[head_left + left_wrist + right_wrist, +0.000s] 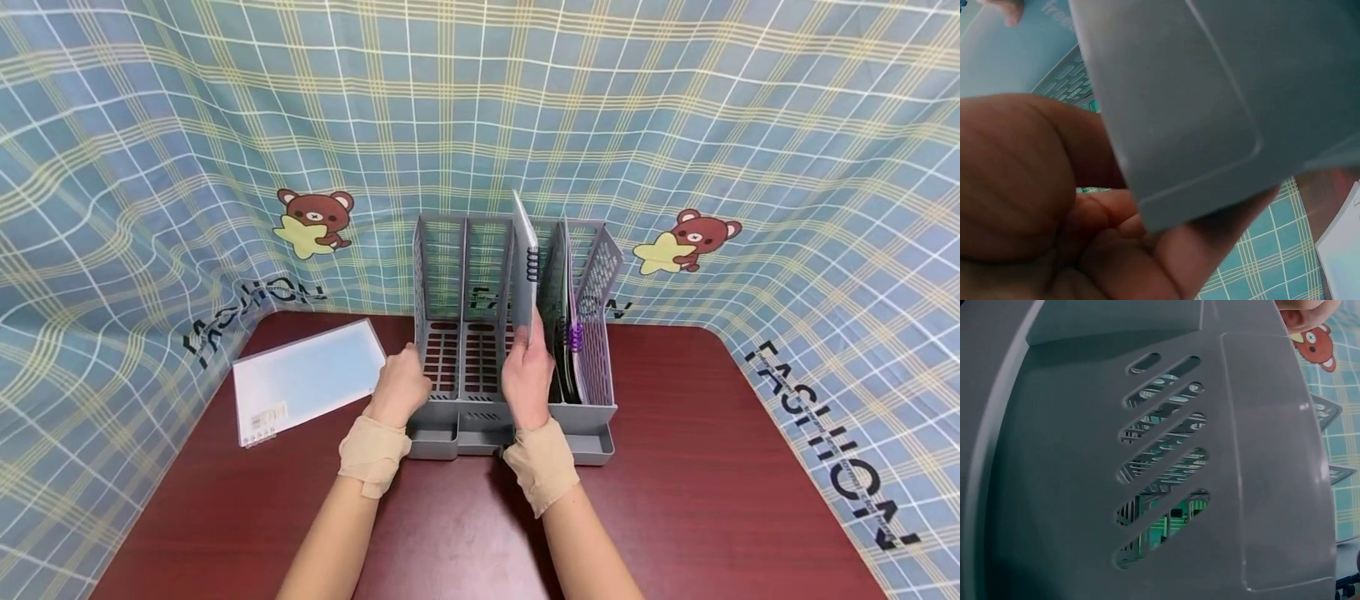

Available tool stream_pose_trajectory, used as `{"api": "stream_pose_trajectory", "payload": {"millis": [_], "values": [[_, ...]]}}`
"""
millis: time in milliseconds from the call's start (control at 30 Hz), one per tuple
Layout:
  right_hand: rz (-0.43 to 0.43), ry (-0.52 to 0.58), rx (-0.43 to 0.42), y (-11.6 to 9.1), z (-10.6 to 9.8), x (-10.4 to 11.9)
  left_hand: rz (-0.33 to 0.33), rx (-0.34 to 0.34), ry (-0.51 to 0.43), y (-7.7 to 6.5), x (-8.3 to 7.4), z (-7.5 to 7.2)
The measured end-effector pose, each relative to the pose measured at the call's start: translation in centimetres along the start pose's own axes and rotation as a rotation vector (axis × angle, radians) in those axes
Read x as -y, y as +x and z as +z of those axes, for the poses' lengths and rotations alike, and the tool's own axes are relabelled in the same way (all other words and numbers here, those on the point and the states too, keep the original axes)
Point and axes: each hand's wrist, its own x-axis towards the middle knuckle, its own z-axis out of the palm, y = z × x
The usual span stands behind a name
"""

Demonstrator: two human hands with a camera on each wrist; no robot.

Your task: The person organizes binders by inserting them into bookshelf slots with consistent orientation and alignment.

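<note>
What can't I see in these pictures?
Head view: bottom of the standing notebook, behind the right hand.
Head view: label on the flat notebook, print too small.
Left wrist view: end of a word, behind the organizer.
Right wrist view: part of the bear, behind the organizer.

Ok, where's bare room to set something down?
Bare tabletop lies between the gray rack and the curtain rightward; the two leftmost slots, beside the left hand, show bare floors. Crowded: the rightmost slot, holding a purple-coiled notebook, and around the right hand's held notebook.

Blue plaid cloth (480, 108) — printed with brown bears (315, 205) — hangs behind and beside a dark-red table (690, 467).
</note>
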Motion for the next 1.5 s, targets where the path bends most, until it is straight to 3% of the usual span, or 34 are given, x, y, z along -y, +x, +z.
{"api": "stream_pose_trajectory", "payload": {"millis": [300, 467, 867, 1033, 1233, 1500], "values": [[0.003, -0.081, 0.175, 0.0, -0.1, -0.1, 0.013, -0.031, 0.004, -0.3, 0.0, -0.3], [0.046, -0.113, 0.193, 0.1, -0.4, -0.1, 0.026, -0.043, 0.008, -0.1, 0.1, -0.3], [0.045, -0.218, 0.263, 0.2, -1.0, -0.3, -0.001, -0.022, -0.018, -0.1, 0.0, -0.3], [0.081, -0.254, 0.351, 0.2, -1.6, -0.1, 0.009, -0.023, -0.005, 0.0, 0.2, -0.3], [0.115, -0.276, 0.522, 0.0, -1.8, 0.6, 0.012, -0.026, 0.007, 0.2, 0.5, -0.3], [0.140, -0.319, 0.564, 0.0, -2.4, 1.1, 0.004, -0.010, -0.010, 0.4, 0.5, -0.2]]}}
